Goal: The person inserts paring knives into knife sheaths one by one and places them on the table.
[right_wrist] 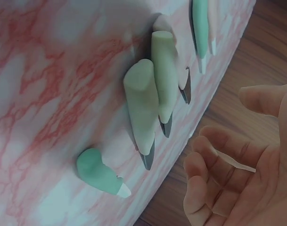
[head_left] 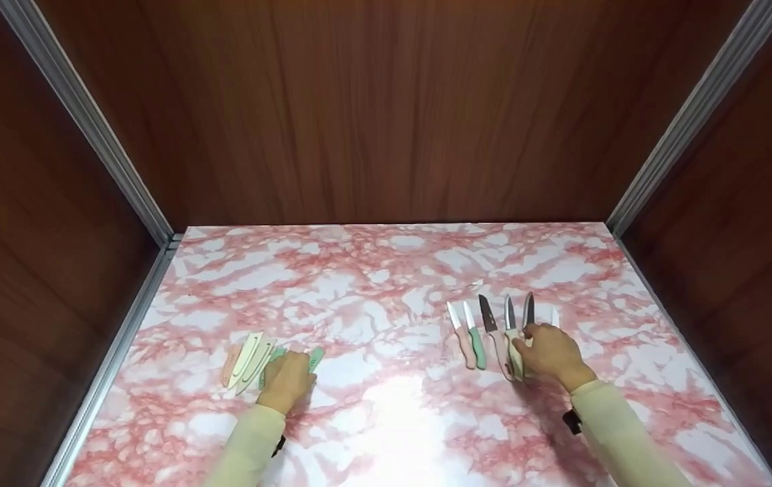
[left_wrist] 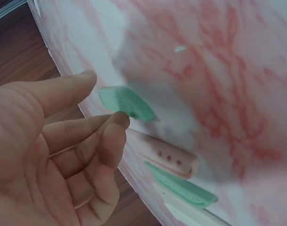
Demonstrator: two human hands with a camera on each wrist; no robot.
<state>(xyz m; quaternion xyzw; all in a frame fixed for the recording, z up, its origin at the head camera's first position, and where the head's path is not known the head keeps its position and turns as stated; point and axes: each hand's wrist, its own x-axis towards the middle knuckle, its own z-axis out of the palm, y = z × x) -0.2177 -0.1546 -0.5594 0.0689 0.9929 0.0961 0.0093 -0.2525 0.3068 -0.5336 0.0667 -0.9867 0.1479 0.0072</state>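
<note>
My left hand [head_left: 288,382] is over a group of knife sheaths on the left. In the left wrist view its thumb stands apart from the loosely bent fingers, and a fingertip is at the edge of a green sheath [left_wrist: 126,102]; contact is unclear. Beside that lie a pink sheath [left_wrist: 169,156], another green sheath [left_wrist: 183,186] and a cream one [left_wrist: 192,214]. My right hand [head_left: 551,355] hovers by the cream-handled knives [right_wrist: 142,106] on the right, thumb and fingers apart, nothing between them. A green-handled knife [right_wrist: 98,172] lies nearest its side, mostly hidden in the head view.
Left of the right hand lie a pink-handled knife [head_left: 465,345], a green-handled knife [head_left: 476,346] and a dark-bladed knife [head_left: 489,318], blades pointing away. Cream sheaths [head_left: 246,358] lie at the far left. Wooden panels [head_left: 386,122] enclose the marbled tabletop [head_left: 386,291].
</note>
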